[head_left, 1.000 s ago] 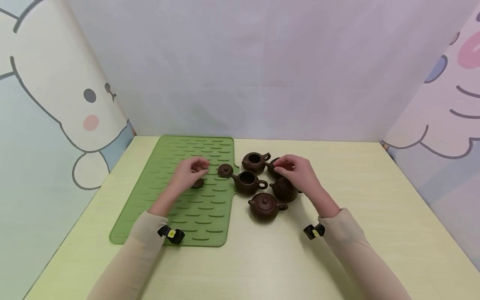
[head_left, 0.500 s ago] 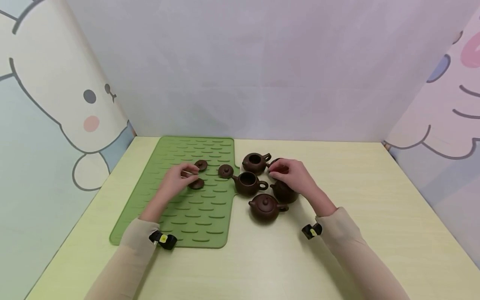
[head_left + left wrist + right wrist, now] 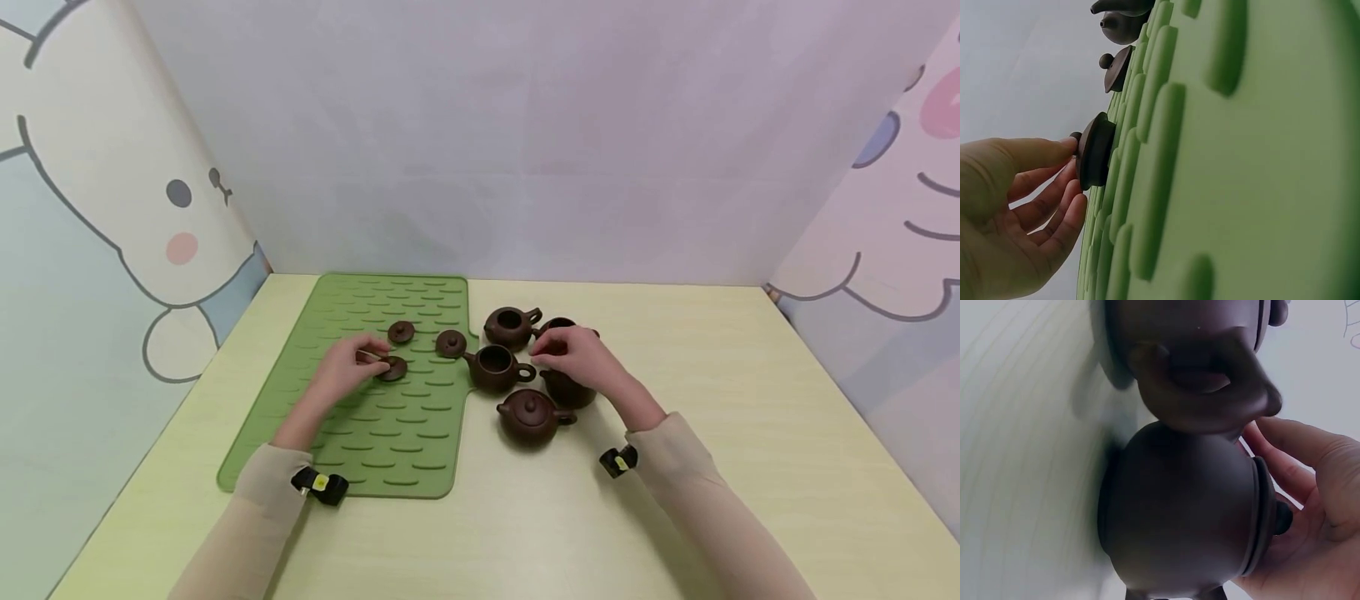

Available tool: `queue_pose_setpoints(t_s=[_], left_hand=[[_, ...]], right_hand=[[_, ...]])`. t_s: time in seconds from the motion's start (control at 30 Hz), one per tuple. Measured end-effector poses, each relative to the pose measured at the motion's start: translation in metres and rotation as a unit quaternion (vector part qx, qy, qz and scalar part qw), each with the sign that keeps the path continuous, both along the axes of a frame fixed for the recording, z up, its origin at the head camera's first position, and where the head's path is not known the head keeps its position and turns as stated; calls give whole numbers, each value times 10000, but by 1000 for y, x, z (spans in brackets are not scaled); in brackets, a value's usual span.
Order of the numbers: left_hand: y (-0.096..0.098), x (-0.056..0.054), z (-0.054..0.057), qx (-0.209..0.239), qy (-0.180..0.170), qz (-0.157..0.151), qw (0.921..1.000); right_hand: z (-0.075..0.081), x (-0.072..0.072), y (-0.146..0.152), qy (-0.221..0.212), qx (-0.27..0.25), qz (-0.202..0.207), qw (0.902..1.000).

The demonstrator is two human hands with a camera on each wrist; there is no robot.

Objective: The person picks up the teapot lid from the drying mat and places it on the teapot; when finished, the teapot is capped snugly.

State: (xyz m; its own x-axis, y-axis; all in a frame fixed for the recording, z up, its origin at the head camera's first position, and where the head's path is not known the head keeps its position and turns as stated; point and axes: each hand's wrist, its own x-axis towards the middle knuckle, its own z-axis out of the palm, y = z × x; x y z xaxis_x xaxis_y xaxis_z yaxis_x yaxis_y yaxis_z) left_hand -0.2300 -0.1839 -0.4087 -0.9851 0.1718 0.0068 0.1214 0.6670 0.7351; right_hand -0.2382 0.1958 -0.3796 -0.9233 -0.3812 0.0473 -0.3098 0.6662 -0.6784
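On the green mat, my left hand pinches the knob of a dark brown teapot lid between thumb and fingers. Two more lids lie nearby, one just behind and one at the mat's right edge. My right hand hovers among the teapots, its fingers loosely bent and holding nothing. In the right wrist view it shows behind a lidded teapot. Three teapots have no lid: the rear left one, the middle one and the rear right one, partly hidden.
A second lidded teapot stands nearest me, its spout to the left. The teapots crowd together on the pale wooden table, just right of the mat. A plain pale wall rises at the back, with cartoon-printed panels at both sides.
My left hand has moved left and down to the nearer lid and now pinches its knob, uncovering the lid behind. My right hand has drifted slightly left and toward me, off the rear right teapot.
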Motion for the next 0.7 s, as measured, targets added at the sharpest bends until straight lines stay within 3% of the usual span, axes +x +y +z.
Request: queue_pose_setpoints(t_s=[0.7], left_hand=[[9, -3, 6, -532, 66, -69, 9985]], right_hand=[[-8, 0, -3, 33, 287, 294, 9991]])
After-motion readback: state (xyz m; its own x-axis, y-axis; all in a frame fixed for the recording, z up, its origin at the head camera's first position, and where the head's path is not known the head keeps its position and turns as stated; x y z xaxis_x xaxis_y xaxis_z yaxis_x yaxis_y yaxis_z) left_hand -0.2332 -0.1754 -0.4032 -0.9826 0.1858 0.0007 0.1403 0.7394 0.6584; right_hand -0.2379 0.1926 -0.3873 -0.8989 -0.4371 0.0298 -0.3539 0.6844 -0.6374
